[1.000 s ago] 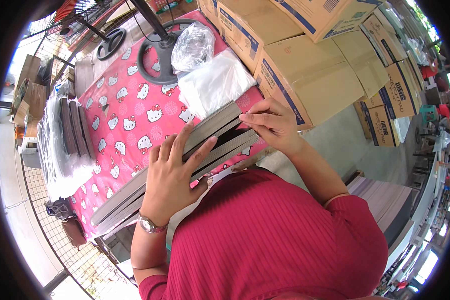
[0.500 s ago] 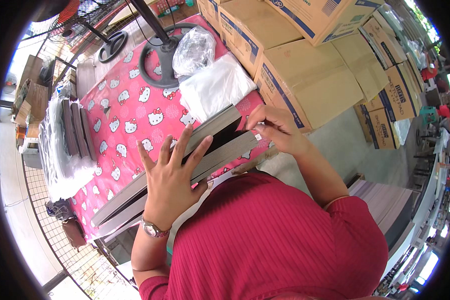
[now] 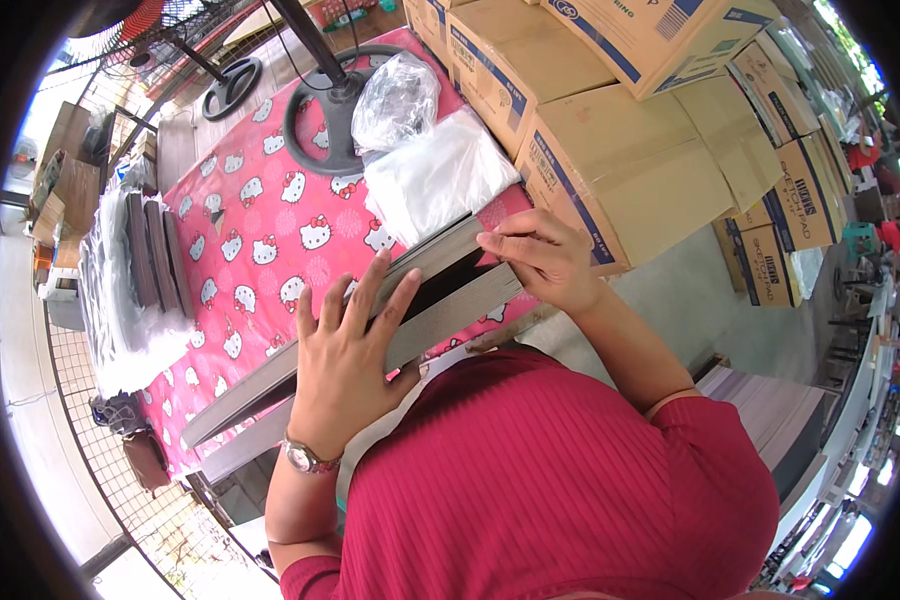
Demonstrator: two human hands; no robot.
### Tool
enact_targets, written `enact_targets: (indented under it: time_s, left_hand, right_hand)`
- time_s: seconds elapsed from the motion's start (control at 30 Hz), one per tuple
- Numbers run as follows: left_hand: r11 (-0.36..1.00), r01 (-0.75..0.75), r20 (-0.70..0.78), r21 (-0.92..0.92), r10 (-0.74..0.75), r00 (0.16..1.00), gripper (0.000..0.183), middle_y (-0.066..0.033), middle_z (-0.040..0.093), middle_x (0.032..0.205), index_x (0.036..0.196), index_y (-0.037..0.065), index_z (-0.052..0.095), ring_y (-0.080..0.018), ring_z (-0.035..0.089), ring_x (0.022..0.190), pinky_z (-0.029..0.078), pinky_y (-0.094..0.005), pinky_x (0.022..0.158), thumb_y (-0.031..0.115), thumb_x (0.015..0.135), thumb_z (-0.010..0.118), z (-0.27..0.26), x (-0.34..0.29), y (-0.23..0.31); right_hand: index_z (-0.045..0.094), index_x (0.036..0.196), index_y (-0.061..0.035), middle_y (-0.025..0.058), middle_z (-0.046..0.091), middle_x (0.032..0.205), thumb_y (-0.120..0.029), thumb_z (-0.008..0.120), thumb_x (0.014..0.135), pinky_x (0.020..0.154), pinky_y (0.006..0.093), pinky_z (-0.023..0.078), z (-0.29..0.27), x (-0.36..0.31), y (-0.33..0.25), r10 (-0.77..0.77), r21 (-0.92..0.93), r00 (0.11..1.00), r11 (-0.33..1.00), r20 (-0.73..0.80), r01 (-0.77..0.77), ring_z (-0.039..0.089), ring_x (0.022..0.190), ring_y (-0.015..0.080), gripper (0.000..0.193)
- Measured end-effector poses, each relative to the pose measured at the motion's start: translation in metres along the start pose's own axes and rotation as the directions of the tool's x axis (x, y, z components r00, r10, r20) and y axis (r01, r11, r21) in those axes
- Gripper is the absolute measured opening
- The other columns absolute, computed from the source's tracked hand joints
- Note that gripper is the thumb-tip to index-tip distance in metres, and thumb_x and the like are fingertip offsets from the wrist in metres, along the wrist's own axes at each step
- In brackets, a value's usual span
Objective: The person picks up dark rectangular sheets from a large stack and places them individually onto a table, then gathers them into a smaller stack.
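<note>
Two thick grey-edged stacks of sheets or pads stand on edge in front of me, with a dark gap between the far stack (image 3: 430, 258) and the near stack (image 3: 455, 315). My left hand (image 3: 342, 365) lies spread across their upper edges, fingers on the far one and thumb at the near one. It wears a wristwatch (image 3: 305, 457). At the right end of the stacks, my right hand (image 3: 550, 262) has its fingers curled in a pinch, tips against the far stack's end. What sits between those fingertips is hidden.
Beneath is a table with a pink patterned cover (image 3: 260, 205). Beyond the stacks lie clear plastic bags (image 3: 440, 170) and a black fan base (image 3: 345, 85). Plastic-wrapped stacks (image 3: 135, 290) stand at left. Cardboard boxes (image 3: 620, 150) rise at right; another stack of sheets (image 3: 765, 400) is low right.
My right hand has shifted from the near stack's end to the far stack's end. The left hand keeps its spread over the edges. The dark gap near the right end looks slightly different.
</note>
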State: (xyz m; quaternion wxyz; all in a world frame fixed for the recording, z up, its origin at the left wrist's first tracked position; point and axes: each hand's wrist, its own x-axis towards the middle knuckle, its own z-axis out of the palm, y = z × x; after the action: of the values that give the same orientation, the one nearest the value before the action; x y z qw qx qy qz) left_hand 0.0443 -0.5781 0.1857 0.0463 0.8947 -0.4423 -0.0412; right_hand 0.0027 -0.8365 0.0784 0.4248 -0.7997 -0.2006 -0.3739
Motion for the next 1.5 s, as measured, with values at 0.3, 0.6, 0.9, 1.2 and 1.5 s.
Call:
enact_targets:
  time_s: [0.3, 0.6, 0.9, 1.2, 1.5]
  left_hand:
    - [0.999, 0.000, -0.012, -0.032, -0.001, 1.000, 0.094, -0.0082, 0.039, 0.150, 0.145, 0.021, 0.043, -0.0314, 0.046, 0.125, 0.032, -0.0513, 0.108, 0.029, 0.059, 0.078, -0.001, 0.004, -0.005]
    - [0.998, 0.036, 0.011, -0.049, -0.035, 0.999, 0.095, -0.0061, 0.039, 0.150, 0.145, 0.023, 0.044, -0.0302, 0.047, 0.125, 0.027, -0.0556, 0.111, 0.029, 0.057, 0.079, -0.004, 0.005, -0.004]
    - [0.994, 0.109, 0.023, 0.021, -0.110, 0.994, 0.094, -0.0008, 0.035, 0.154, 0.147, 0.032, 0.040, -0.0302, 0.042, 0.134, 0.001, -0.0758, 0.109, 0.041, 0.062, 0.080, -0.003, 0.006, 0.000]
    - [0.996, 0.091, -0.004, 0.023, -0.091, 0.996, 0.085, -0.0054, 0.032, 0.156, 0.145, 0.035, 0.043, -0.0359, 0.035, 0.138, 0.004, -0.0760, 0.108, 0.043, 0.068, 0.077, -0.001, 0.008, -0.005]
    - [0.995, 0.044, -0.029, 0.088, -0.041, 0.999, 0.072, -0.0102, 0.025, 0.158, 0.138, 0.034, 0.050, -0.0400, 0.025, 0.142, 0.014, -0.0688, 0.111, 0.039, 0.072, 0.078, 0.003, 0.002, 0.004]
  right_hand:
    - [0.068, 0.111, -0.0050, 0.0087, 0.061, 0.090, 0.009, 0.069, 0.077, 0.061, 0.0310, 0.051, -0.002, 0.008, -0.003, 0.019, 0.005, 1.000, 1.000, 0.024, -0.019, 0.062, 0.074, 0.0217, 0.037]
    - [0.061, 0.100, -0.0036, 0.0107, 0.059, 0.096, 0.001, 0.070, 0.081, 0.080, 0.0368, 0.049, -0.017, 0.031, -0.021, 0.228, 0.058, 0.949, 0.968, 0.217, -0.246, 0.060, 0.091, 0.0280, 0.022]
    - [0.050, 0.104, -0.0036, 0.0094, 0.061, 0.099, 0.000, 0.070, 0.084, 0.086, 0.0336, 0.047, -0.014, 0.015, -0.012, 0.418, 0.240, 0.885, 0.855, 0.203, -0.459, 0.061, 0.094, 0.0189, 0.029]
    - [0.038, 0.135, -0.0011, 0.0077, 0.065, 0.094, 0.002, 0.066, 0.085, 0.079, 0.0278, 0.049, -0.026, 0.021, 0.011, 0.539, 0.507, 0.711, 0.501, 0.451, -0.701, 0.061, 0.089, 0.0137, 0.057]
    - [0.060, 0.124, -0.0027, 0.0059, 0.064, 0.089, -0.021, 0.081, 0.080, 0.074, 0.0298, 0.048, 0.019, 0.015, 0.053, 0.446, 0.037, 0.689, 0.825, 0.571, -0.564, 0.060, 0.083, 0.0126, 0.051]
